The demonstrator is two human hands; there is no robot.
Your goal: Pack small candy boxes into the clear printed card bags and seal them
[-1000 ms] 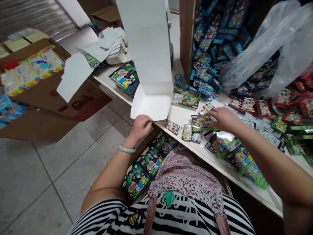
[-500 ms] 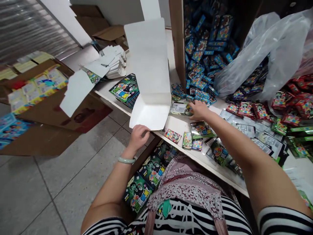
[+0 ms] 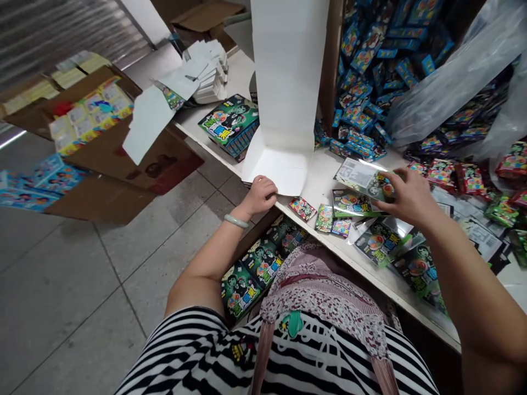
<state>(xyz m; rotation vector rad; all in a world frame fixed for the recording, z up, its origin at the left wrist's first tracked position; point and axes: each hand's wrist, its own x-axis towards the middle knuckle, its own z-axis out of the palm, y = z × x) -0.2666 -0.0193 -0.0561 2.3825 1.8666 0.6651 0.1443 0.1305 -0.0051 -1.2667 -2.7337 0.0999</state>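
My left hand (image 3: 260, 195) is closed on the near edge of a white unfolded carton blank (image 3: 284, 109) that stands upright on the white table (image 3: 317, 186). A pale green bangle circles that wrist. My right hand (image 3: 405, 195) grips a flat green packet in clear wrap (image 3: 362, 178), lifted slightly above the table. Just under it lies another green packet (image 3: 349, 202), with three small sachets (image 3: 325, 216) near the table's front edge.
Blue sachets (image 3: 362, 71) are heaped behind a cardboard divider, with red ones (image 3: 465, 175) and a clear plastic bag (image 3: 448, 82) on the right. A green display box (image 3: 230, 125) and stacked white blanks (image 3: 206, 71) sit at the table's left. Open brown cartons (image 3: 94, 142) stand on the tiled floor.
My right hand reached out to the far packet by the blue heap, took hold of it and drew it back towards me. My left hand kept its hold on the white blank.
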